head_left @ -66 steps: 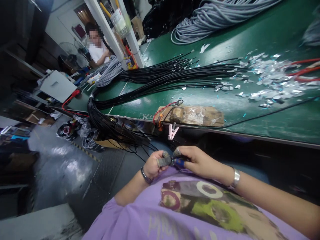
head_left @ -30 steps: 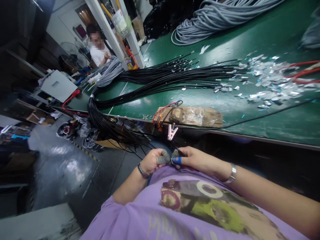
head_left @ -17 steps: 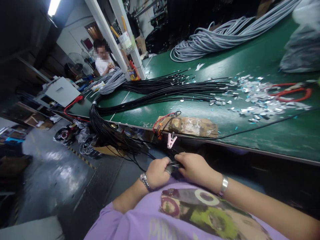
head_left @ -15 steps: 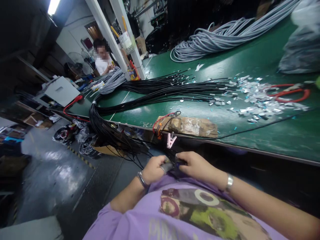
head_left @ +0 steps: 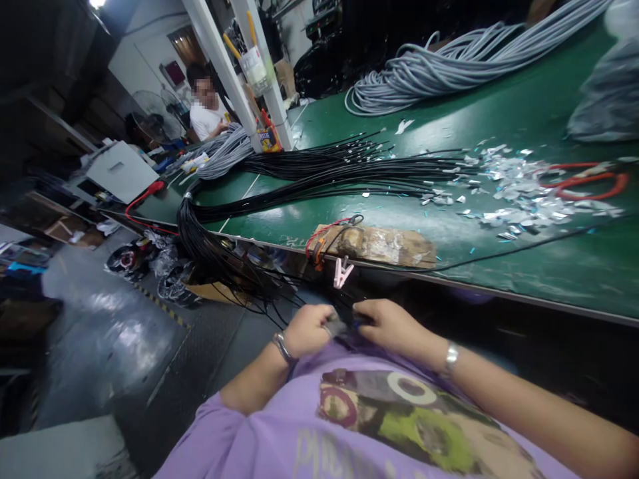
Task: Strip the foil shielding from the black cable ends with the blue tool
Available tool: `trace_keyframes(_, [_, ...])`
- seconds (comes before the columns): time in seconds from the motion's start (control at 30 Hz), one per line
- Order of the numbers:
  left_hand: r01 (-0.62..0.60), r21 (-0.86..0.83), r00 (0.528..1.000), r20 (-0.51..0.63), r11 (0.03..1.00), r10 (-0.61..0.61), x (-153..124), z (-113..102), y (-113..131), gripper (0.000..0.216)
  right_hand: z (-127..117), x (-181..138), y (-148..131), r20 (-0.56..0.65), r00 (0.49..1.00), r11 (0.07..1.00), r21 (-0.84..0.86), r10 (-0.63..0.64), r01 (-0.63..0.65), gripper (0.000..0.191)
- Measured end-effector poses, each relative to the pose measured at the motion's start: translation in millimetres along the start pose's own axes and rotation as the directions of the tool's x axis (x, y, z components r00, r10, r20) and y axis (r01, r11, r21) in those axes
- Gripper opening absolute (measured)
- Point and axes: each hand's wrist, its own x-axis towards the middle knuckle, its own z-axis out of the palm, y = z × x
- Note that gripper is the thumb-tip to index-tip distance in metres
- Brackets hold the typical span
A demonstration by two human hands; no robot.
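Observation:
My left hand (head_left: 308, 330) is closed in front of the purple shirt, just below the bench edge; a grey covering shows on its thumb. Close beside it, my right hand (head_left: 383, 324) is also closed, with something dark at the fingertips that I cannot make out. A small gap separates the two hands. Black cables (head_left: 214, 256) hang over the bench edge to the left and trail down toward my left hand. Above the hands, a pink clip (head_left: 342, 273) hangs at the edge beside a worn wooden block (head_left: 382, 246).
Black cable ends (head_left: 349, 183) lie across the green bench (head_left: 529, 279), near foil scraps (head_left: 524, 189) and red-handled scissors (head_left: 594, 193). Grey cable coils (head_left: 424, 76) and a plastic bag (head_left: 606, 100) lie behind. A person (head_left: 206, 110) sits at the far left, past white posts (head_left: 214, 60).
The view has shifted slightly. Both hands remain closed and close together near the shirt, with the gap between them a little wider.

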Motion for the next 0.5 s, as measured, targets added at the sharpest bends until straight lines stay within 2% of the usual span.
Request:
trace_keyframes(0.07, [0.102, -0.254, 0.984, 0.169, 0.962, -0.06, 3, -3, -1, 0.048, -1, -2, -1, 0.1, 0.995, 0.937, 0.349, -0.005, -0.03, 0.018])
trace_keyframes(0.1, [0.138, -0.333, 0.974, 0.217, 0.933, -0.066, 5, -3, -1, 0.054, -2, -3, -2, 0.123, 0.992, 0.892, 0.451, -0.022, -0.037, 0.021])
trace_keyframes(0.13, [0.145, -0.38, 0.975, 0.212, 0.913, -0.067, 6, -3, -2, 0.057, -4, -3, -3, 0.123, 0.992, 0.873, 0.486, -0.036, -0.029, 0.024])
trace_keyframes(0.17, [0.128, -0.402, 0.983, 0.171, 0.907, -0.063, 7, -2, -2, 0.057, -7, -3, -3, 0.093, 0.995, 0.899, 0.438, -0.047, 0.001, 0.025])
trace_keyframes(0.27, [0.073, -0.418, 0.997, 0.04, 0.906, -0.062, 5, 2, 0, 0.053, -16, -4, -4, -0.079, 0.993, 0.989, 0.117, -0.083, 0.092, 0.024])
trace_keyframes(0.33, [0.101, -0.442, 0.995, 0.063, 0.891, -0.081, 2, 2, 0, 0.054, -18, -4, -4, -0.039, 0.996, 0.981, 0.17, -0.084, 0.089, 0.025])
trace_keyframes(0.43, [0.145, -0.484, 0.989, 0.098, 0.863, -0.111, 0, 1, -2, 0.059, -17, -4, -2, 0.049, 0.998, 0.91, 0.415, -0.037, 0.013, 0.035])
trace_keyframes(0.5, [0.156, -0.489, 0.987, 0.114, 0.858, -0.114, 1, -1, -3, 0.061, -14, -4, -2, 0.052, 0.999, 0.87, 0.492, 0.005, -0.03, 0.039])
